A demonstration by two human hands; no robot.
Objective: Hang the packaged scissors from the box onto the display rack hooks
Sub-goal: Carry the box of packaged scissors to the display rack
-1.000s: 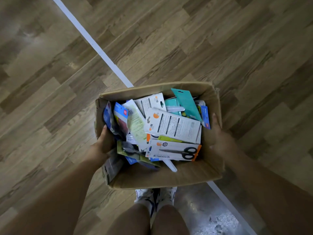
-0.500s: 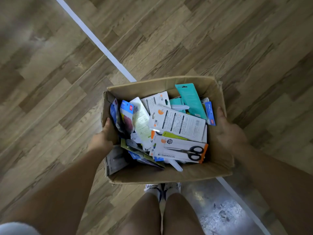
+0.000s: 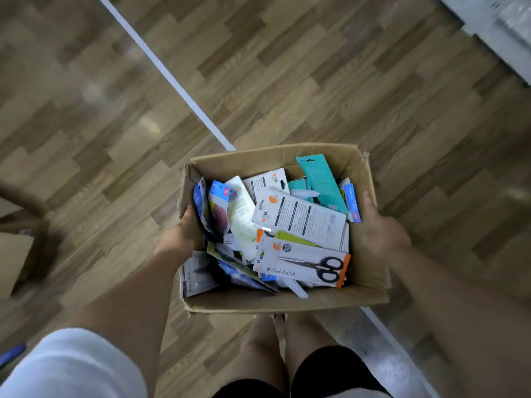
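Observation:
An open cardboard box [image 3: 287, 303] hangs in front of me above the floor, held between both hands. My left hand [image 3: 181, 234] grips its left wall, thumb inside. My right hand [image 3: 379, 228] grips the right wall, thumb over the rim. The box is filled with several packaged scissors lying in a loose heap. On top near the front lies a white and orange pack with black-handled scissors [image 3: 307, 265]. A white card pack [image 3: 301, 219] lies face down above it, and a teal pack [image 3: 321, 182] leans at the back. No display rack hooks are in view.
Wood-pattern floor with a white line [image 3: 163, 67] running diagonally under the box. Another cardboard box [image 3: 17, 248] sits on the floor at the left edge. A blurred grey-white surface [image 3: 500, 33] shows at the top right corner. My legs are below the box.
The box has shifted right and slightly lower in view as I walk. Both hands keep the same hold. The box at the left and the grey surface at top right have come into view.

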